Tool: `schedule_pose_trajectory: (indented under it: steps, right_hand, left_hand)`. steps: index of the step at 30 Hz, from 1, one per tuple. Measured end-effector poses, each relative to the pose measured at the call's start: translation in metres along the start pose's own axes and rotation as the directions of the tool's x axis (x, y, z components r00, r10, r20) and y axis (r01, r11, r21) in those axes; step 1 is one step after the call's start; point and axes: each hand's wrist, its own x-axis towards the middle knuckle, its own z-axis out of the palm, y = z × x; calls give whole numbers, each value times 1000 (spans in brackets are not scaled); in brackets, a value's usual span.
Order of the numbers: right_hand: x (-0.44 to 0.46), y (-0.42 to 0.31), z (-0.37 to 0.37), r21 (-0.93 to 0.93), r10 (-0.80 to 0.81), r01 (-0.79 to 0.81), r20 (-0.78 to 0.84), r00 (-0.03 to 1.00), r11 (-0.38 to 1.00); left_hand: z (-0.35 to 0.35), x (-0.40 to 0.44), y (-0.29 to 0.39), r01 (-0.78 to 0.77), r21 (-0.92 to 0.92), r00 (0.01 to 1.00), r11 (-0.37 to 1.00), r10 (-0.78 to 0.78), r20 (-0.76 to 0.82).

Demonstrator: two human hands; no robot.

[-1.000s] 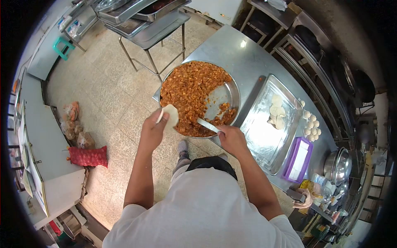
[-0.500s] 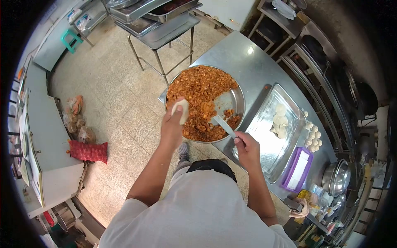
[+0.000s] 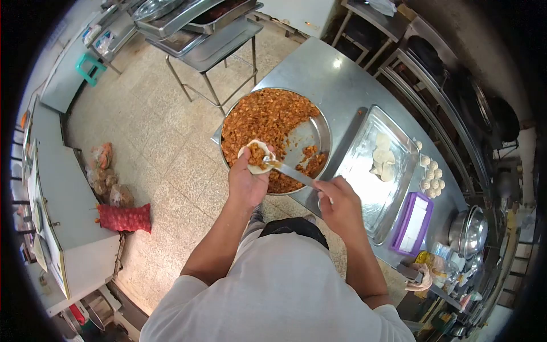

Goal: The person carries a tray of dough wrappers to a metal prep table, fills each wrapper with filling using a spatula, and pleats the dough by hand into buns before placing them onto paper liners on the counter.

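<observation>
My left hand [image 3: 248,183] cups a round dough wrapper [image 3: 244,162] with orange-brown chopped filling [image 3: 257,155] on it. In my right hand [image 3: 340,200] is a flat metal spatula [image 3: 296,175], its tip pressed against the filling in the wrapper. Both hands are over the near edge of a large round metal pan [image 3: 326,128]. Chopped filling [image 3: 268,108] covers much of the pan, while its right part shows bare metal.
Right of the pan, a steel tray [image 3: 356,214] holds a few flat dough wrappers [image 3: 383,157]. Beyond it lie several small dough balls [image 3: 433,176] and a purple container [image 3: 403,228] on the steel table [image 3: 302,65]. A rack with trays [image 3: 219,48] stands at the far left.
My left hand has turned palm up with the wrapper, which now carries filling. The spatula has moved from the pan to the wrapper, bringing my hands closer together.
</observation>
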Motion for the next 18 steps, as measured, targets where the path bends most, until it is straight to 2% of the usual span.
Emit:
schedule_pose_trajectory:
  steps: [1,3,5,6,7,10,13,15,16,18]
  right_hand:
    - [-2,-5,-4,-3,24,-24,-31,999,1000]
    - [-1,-8,-2,57,53,-49,-75,996,997]
    - [0,-9,7,34,-47,49,-73,996,998]
    - [2,-7,18,-35,-85,84,-37,996,996]
    - [2,-5,21,-36,-80,79,-44,996,996]
    - [7,-9,14,-60,-25,27,32,999,998]
    - [2,-23,-9,-62,3,3,85,996,998]
    - [2,-28,-9,107,112,-113,9,994,988]
    - [3,-24,0,104,112,-113,9,994,988]
    - [6,-10,25,-3,-16,16,-7,1000,1000]
  left_hand:
    - [1,0,0,-51,-43,996,998,47,-79]
    - [7,-2,2,-88,-11,993,996,86,-83]
    - [18,-5,0,-37,78,997,996,42,-63]
    - [30,-12,0,-6,-14,999,1000,5,-49]
    - [25,-10,-1,0,-10,999,1000,-1,-44]
    - [6,-1,-1,-1,-40,1000,999,0,-14]
    - [-2,-6,0,-40,18,997,999,42,-66]
    - [-1,-6,3,-57,23,998,998,57,-35]
    - [2,-7,3,-48,12,999,999,48,9]
    - [9,-5,2,-44,-17,999,999,44,7]
